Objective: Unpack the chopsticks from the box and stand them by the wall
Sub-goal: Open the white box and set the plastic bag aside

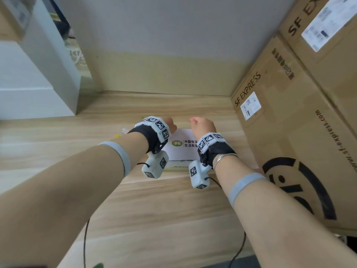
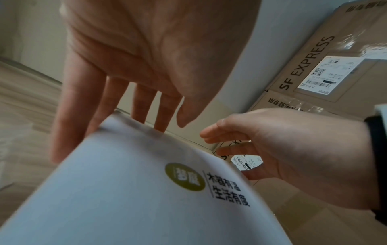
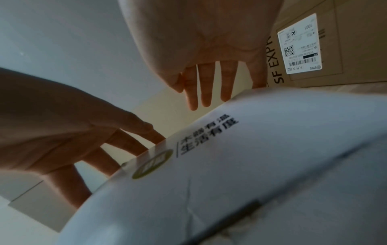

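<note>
Wooden floor [image 1: 58, 151], box [image 1: 180, 149] under hands

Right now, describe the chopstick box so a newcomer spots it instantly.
On the light wooden floor, left of the big brown SF EXPRESS cardboard cartons, lies a flat white rectangular box beneath both hands. Unlike the cartons, it is white, with an olive round logo and black Chinese characters.

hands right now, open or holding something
Left hand: open, fingers straight, reaching over the far edge of the white box.
Right hand: open, fingers straight, holding nothing.
</note>
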Demonstrator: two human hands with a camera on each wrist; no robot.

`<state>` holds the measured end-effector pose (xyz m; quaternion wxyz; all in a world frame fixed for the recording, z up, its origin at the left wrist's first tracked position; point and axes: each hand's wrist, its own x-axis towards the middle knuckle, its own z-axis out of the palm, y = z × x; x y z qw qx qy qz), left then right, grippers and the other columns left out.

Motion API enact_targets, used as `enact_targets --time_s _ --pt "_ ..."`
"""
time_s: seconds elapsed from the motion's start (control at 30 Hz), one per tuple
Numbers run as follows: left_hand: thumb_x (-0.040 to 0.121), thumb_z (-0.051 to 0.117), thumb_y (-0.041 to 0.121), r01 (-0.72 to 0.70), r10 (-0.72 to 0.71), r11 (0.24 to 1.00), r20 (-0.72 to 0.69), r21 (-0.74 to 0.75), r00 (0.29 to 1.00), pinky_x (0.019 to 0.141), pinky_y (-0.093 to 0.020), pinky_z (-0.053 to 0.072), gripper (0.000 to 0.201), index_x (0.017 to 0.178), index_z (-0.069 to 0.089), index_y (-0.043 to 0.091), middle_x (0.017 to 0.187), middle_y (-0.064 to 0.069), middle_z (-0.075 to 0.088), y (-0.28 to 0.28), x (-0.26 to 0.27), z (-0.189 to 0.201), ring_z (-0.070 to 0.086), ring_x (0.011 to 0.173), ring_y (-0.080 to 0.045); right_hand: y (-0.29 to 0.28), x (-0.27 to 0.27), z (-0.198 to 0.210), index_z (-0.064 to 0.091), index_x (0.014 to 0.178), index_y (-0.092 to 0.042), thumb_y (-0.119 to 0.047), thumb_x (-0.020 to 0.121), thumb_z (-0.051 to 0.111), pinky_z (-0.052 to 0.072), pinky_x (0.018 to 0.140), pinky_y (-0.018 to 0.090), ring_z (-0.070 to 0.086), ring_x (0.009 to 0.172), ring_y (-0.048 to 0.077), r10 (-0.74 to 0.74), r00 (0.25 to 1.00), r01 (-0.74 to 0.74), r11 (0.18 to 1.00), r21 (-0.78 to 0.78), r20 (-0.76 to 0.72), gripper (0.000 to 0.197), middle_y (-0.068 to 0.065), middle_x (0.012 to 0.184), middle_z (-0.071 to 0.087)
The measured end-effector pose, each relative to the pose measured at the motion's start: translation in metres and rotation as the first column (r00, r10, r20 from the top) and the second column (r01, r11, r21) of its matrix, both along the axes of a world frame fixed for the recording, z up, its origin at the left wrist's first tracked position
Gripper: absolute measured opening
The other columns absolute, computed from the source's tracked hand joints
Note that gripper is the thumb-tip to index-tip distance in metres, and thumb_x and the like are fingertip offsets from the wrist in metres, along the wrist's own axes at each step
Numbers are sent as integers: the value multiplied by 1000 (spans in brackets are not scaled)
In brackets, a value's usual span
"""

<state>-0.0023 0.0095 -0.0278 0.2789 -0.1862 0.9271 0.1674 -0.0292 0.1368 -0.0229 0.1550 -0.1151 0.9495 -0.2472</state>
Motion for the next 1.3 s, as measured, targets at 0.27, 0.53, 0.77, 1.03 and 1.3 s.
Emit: enact_targets --time_s 0.27,0.53,0.77,1.03,1.3 --pt "94 49 28 -19 25 998 -104 58 994 88 -32 47 41 131 52 11 116 -8 62 -9 -3 10 59 104 -27 -4 -17 -2 68 109 -14 -16 94 35 46 66 32 61 80 31 -63 997 62 997 -43 -33 36 17 97 70" --pt "66 76 51 336 -337 942 55 23 940 96 -48 46 99 144 14 49 140 -5 35 5 19 14 44 121 -33 5 -18 -17 67 105 -16 -14 93 38 50 75 33 63 95 29 -85 995 87 996 31 -61 32 11 106 67" --pt "65 76 51 446 -435 890 112 -99 893 101 -49 42 116 148 -5 41 148 -8 13 21 28 11 27 129 -38 5 -13 -21 66 107 -17 -15 93 41 46 85 31 57 109 26 -116 991 120 992 39 -73 29 7 122 60" --pt "68 71 52 431 -429 901 44 -47 902 98 -45 45 104 146 4 46 143 -4 23 15 26 21 35 125 -31 17 -12 -15 58 117 -15 -26 98 31 43 80 31 58 106 30 -216 976 216 976 -22 -6 35 12 119 61" --pt "88 53 31 358 -359 922 -17 148 933 91 -29 38 65 146 25 38 146 -3 41 2 15 48 48 124 -27 35 -18 -7 65 104 -7 -38 98 21 45 78 33 59 93 31 -376 926 378 925 -47 31 54 15 99 64"
